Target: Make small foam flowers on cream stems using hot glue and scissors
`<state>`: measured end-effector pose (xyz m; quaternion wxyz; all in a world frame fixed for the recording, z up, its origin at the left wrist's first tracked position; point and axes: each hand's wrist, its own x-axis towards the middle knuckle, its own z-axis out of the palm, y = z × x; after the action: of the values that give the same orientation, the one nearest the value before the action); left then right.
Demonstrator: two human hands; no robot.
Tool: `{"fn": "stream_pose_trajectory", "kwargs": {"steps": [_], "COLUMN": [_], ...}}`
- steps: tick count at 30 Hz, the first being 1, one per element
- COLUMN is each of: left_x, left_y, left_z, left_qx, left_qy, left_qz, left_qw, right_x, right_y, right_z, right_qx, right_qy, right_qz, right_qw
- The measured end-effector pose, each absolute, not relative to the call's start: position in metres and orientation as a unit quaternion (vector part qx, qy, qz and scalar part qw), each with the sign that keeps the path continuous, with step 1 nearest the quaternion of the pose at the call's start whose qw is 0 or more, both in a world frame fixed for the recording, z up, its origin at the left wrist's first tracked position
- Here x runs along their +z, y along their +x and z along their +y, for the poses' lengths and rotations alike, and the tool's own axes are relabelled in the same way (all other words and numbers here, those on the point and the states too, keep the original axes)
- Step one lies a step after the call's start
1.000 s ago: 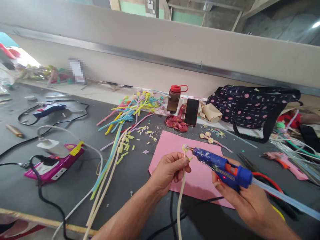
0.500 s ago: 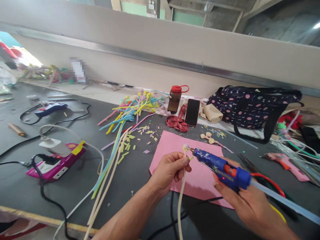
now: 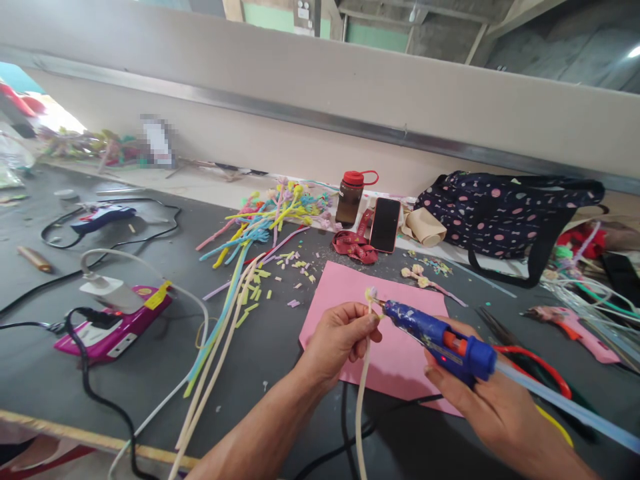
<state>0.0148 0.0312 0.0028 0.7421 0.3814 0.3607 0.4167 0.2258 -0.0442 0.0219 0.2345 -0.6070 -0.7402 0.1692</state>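
Note:
My left hand (image 3: 345, 340) pinches a cream-coloured fuzzy stem (image 3: 363, 400) near its top, where a small pale bud with a lilac tip (image 3: 370, 294) sticks up above the fingers. The stem hangs down past the wrist. My right hand (image 3: 485, 393) is wrapped round a blue hot glue gun (image 3: 425, 327), a red light glowing on its side and a clear glue stick (image 3: 565, 397) running out of the back. Its nozzle touches or nearly touches the bud. Below both hands lies a pink sheet (image 3: 330, 293).
Left lie long stems (image 3: 220, 333), cut yellow-green pieces (image 3: 255, 293) and a purple power strip (image 3: 125, 333) with cables. Behind stand a bottle (image 3: 350, 200), a phone (image 3: 385, 225) and a patterned bag (image 3: 500, 213). Right are red-handled scissors (image 3: 535, 360) and a pink glue gun (image 3: 575, 330).
The glue gun has shifted slightly left and down with my right hand, its nozzle staying at the bud. My left hand has barely moved.

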Motion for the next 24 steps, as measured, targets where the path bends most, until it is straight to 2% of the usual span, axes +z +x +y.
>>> {"fn": "stream_pose_trajectory", "kwargs": {"steps": [12,24], "left_x": [0.003,0.003], "left_y": [0.015,0.015], "left_z": [0.031,0.032], "left_qx": [0.415,0.416], "left_qy": [0.376,0.374], "left_qz": [0.363,0.361], "left_qw": [0.745,0.746], "right_x": [0.038,0.031], "right_y": [0.218,0.223], "right_z": [-0.040,-0.042], "right_qx": [0.158,0.162], "right_qy": [-0.595,-0.594], "right_qz": [-0.753,-0.755], "right_qw": [0.235,0.225]}}
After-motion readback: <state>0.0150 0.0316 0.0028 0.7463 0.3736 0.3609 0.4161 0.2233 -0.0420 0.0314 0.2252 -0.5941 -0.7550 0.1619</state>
